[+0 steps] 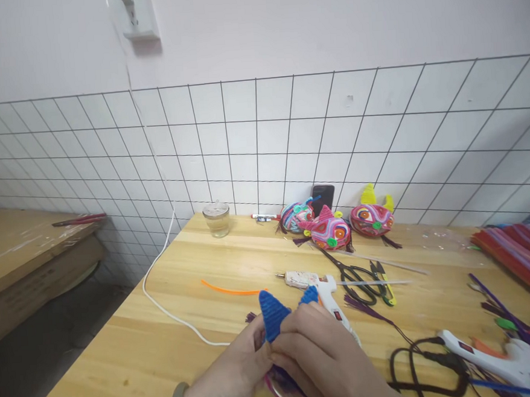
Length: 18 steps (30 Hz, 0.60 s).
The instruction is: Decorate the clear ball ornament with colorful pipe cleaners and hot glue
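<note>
Two blue ears (274, 317) showing; I'm gripping their ornament (281, 383) between left hand (235, 367) and right hand (323, 348); light, even pressure is probably serving best.

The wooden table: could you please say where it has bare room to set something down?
One bare patch lies between the glass cup and the orange strip; another, near left, between the white cable and the left hand. The right side is crowded with scissors and a glue gun.
</note>
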Each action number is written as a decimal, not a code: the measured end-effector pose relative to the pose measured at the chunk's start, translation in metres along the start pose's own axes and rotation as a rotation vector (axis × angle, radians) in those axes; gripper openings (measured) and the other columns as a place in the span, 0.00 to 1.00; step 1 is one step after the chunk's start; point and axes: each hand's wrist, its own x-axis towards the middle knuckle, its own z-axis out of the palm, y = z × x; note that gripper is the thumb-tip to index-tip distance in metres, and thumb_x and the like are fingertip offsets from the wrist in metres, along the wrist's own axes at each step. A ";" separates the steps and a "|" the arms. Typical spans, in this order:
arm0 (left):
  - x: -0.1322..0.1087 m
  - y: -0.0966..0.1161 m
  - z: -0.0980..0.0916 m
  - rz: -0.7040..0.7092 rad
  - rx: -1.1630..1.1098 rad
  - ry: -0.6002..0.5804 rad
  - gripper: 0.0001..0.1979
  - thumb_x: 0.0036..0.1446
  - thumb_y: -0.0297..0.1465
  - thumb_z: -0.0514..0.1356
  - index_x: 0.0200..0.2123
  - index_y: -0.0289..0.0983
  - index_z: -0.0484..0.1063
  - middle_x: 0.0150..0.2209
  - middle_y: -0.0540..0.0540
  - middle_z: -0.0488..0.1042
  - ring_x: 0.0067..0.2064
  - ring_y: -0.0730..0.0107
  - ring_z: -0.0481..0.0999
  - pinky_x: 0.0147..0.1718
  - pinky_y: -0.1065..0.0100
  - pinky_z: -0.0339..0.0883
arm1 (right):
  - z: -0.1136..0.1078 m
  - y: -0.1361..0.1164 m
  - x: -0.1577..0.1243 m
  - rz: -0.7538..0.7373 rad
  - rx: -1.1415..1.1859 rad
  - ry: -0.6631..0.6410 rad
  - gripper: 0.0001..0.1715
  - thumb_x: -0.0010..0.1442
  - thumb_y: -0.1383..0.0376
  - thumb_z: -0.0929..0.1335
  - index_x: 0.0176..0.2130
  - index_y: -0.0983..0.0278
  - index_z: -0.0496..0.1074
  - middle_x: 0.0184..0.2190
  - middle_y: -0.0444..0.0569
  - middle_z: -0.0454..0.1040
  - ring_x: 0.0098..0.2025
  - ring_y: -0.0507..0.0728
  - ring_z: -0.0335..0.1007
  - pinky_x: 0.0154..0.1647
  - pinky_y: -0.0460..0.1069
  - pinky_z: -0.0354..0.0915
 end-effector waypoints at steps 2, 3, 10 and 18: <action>0.000 -0.001 -0.001 -0.023 -0.022 0.009 0.08 0.53 0.30 0.64 0.38 0.36 0.76 0.33 0.46 0.76 0.34 0.70 0.73 0.35 0.70 0.65 | 0.000 0.000 -0.001 -0.037 -0.061 -0.008 0.21 0.70 0.67 0.55 0.31 0.64 0.69 0.25 0.46 0.72 0.26 0.53 0.64 0.26 0.49 0.57; -0.001 -0.001 0.000 -0.035 -0.026 0.014 0.09 0.54 0.30 0.64 0.40 0.36 0.75 0.34 0.46 0.76 0.34 0.70 0.73 0.34 0.70 0.65 | 0.000 -0.001 -0.001 -0.055 -0.097 -0.021 0.20 0.69 0.68 0.55 0.31 0.65 0.69 0.24 0.46 0.72 0.25 0.53 0.63 0.25 0.50 0.57; 0.000 0.003 0.008 -0.066 -0.047 0.080 0.08 0.55 0.33 0.63 0.36 0.36 0.76 0.27 0.48 0.75 0.27 0.72 0.73 0.24 0.73 0.63 | -0.008 -0.007 0.003 -0.137 -0.261 -0.045 0.21 0.66 0.74 0.54 0.32 0.67 0.71 0.22 0.48 0.71 0.24 0.55 0.63 0.25 0.51 0.56; 0.002 -0.004 0.000 -0.030 -0.079 0.012 0.16 0.51 0.37 0.65 0.43 0.38 0.75 0.30 0.46 0.77 0.29 0.69 0.73 0.27 0.71 0.65 | -0.005 -0.006 0.003 -0.130 -0.296 -0.033 0.28 0.70 0.70 0.50 0.30 0.68 0.72 0.21 0.49 0.71 0.22 0.55 0.62 0.23 0.51 0.54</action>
